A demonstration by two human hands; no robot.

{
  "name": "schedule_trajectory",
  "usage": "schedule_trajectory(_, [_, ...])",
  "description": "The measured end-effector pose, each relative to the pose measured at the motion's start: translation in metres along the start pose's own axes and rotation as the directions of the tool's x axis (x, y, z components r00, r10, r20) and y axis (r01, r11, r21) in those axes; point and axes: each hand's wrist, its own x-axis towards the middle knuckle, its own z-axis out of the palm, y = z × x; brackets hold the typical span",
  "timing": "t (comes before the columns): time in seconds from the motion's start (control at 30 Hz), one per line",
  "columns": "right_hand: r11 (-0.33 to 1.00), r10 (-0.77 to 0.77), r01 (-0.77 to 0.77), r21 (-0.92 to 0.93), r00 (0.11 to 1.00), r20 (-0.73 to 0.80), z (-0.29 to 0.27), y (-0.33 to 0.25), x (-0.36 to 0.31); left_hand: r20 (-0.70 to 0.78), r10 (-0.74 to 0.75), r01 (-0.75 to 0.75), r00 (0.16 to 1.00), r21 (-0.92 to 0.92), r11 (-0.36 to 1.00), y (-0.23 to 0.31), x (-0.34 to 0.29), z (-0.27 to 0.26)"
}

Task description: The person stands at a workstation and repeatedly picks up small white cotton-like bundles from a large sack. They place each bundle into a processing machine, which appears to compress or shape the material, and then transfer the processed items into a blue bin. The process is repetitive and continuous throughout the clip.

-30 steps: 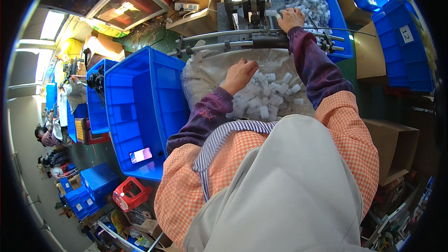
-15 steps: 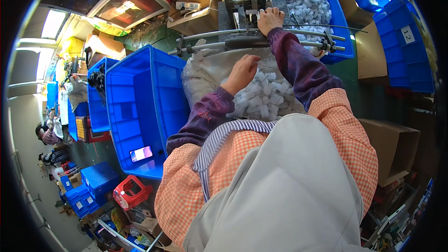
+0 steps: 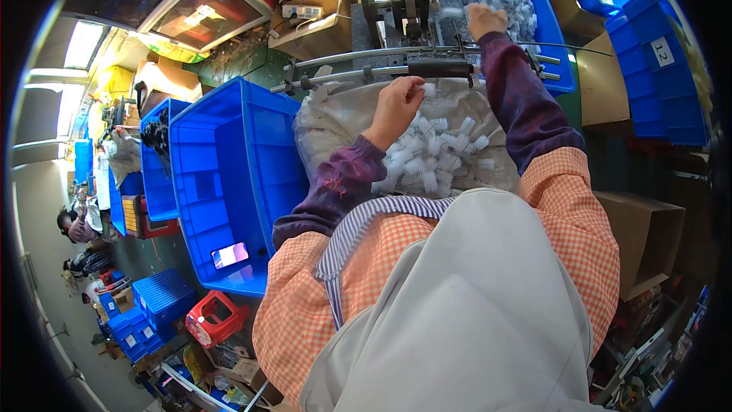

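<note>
A deep, rectangular blue plastic bin (image 3: 263, 152) stands left of the left grip. A greyish-beige sheet (image 3: 328, 116) spreads under the left hand (image 3: 398, 109), bearing a heap of translucent white ribbed plastic pieces (image 3: 435, 154) just nearer the body than that grip. Beyond it stands a black metal machine (image 3: 396, 21). The right hand (image 3: 486, 21) curls beside the machine; whether it pinches anything, I cannot tell. The left thumb and fingertips pinch one small white plastic piece (image 3: 429, 90), at their right.

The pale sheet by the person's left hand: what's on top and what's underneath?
A heap of white pieces is on the sheet; the left hand hides a bit of the sheet. What's underneath can't be seen, because the sheet covers it.
</note>
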Motion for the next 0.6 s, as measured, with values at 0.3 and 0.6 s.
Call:
schedule_trajectory(0.3, [0.510, -0.410, 0.144, 0.848, 0.907, 0.093, -0.051, 0.001, -0.080, -0.043, 0.092, -0.092, 0.995, -0.003, 0.996, 0.011, 0.019, 0.016])
schedule_trajectory(0.6, [0.807, -0.219, 0.292, 0.513, 0.955, -0.199, 0.011, -0.021, -0.036, 0.390, -0.064, -0.126, 0.919, 0.442, 0.888, -0.001, -0.026, 0.008])
